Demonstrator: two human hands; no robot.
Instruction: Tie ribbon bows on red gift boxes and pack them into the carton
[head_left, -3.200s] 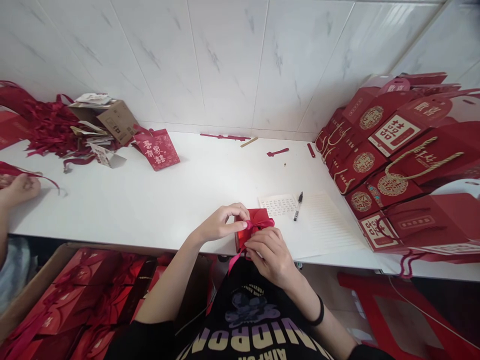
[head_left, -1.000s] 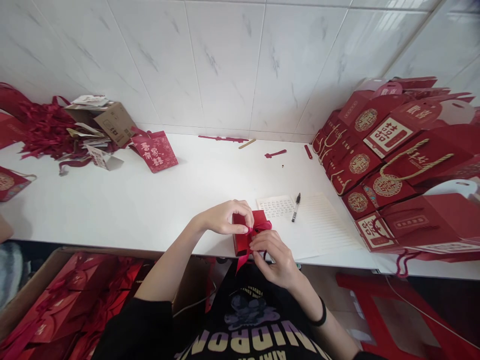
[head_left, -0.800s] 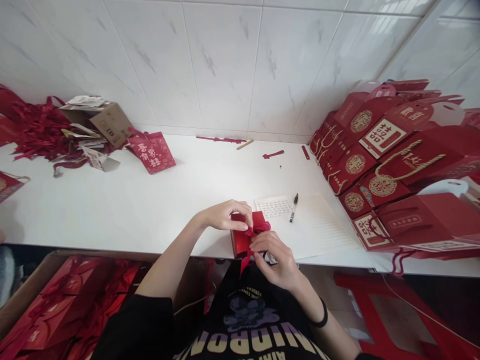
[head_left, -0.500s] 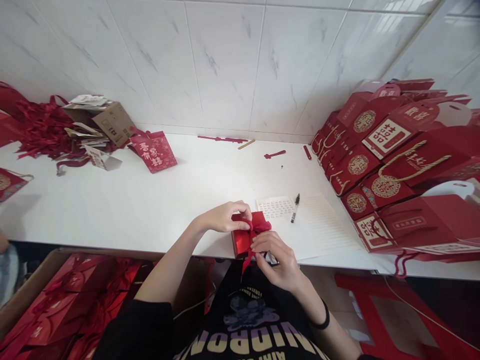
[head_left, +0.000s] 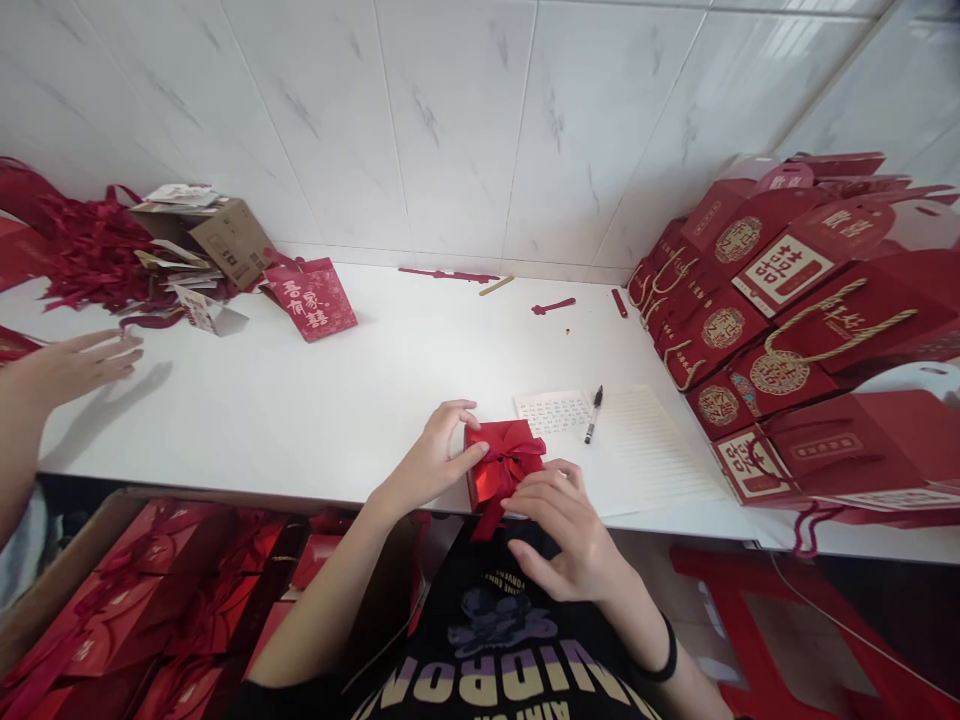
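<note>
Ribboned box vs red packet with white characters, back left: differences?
Place: the ribboned box sits at the front edge, between left hand and right hand; the red packet is farther back, beside the cardboard box.
Decoration: the ribboned box has a bow on top; the red packet's visible face shows white characters.
Finish: the ribboned box looks glossier than the red packet.
Shared: both red, on the white table.

Far wall [head_left: 465, 130]: white glossy tiles, grey marbling, thin seams; meets right wall [head_left: 892, 100] at corner. Bright streaky reflection [head_left: 802, 38] far right. Long white table [head_left: 315, 410] against far wall. Pale floor [head_left: 660, 562], red stool-like piece [head_left: 712, 565] near right.
</note>
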